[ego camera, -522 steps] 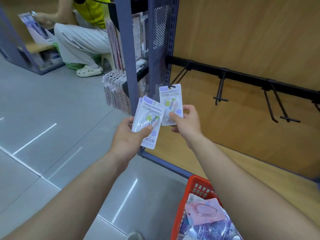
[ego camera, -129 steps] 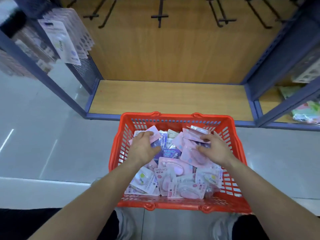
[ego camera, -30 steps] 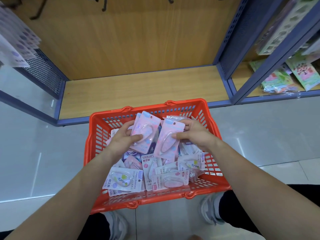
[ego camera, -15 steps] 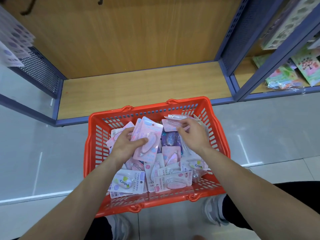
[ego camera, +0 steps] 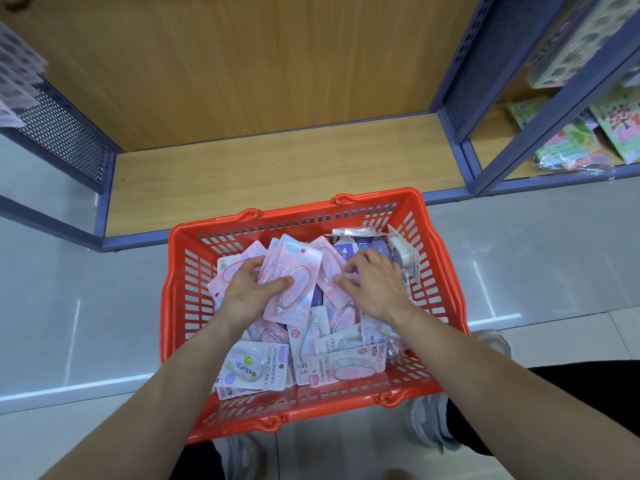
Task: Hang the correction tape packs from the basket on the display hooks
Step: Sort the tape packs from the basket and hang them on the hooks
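A red plastic basket stands on the floor below me, filled with several pink and purple correction tape packs. My left hand grips a small stack of pink packs, thumb across the front one. My right hand lies over the pile just right of that stack, its fingertips touching another pink pack. Whether it grips that pack I cannot tell. A purple-and-green pack lies at the basket's near left. The display hooks are out of view.
A wooden shelf base with a blue frame lies just beyond the basket, a wooden back panel above it. A perforated blue side panel stands at left. Packaged goods fill the neighbouring shelf at right. My shoes flank the basket's near side.
My left hand keeps its stack of pink packs. My right hand has moved from the basket's far side towards the middle and now rests on a pink pack beside the stack.
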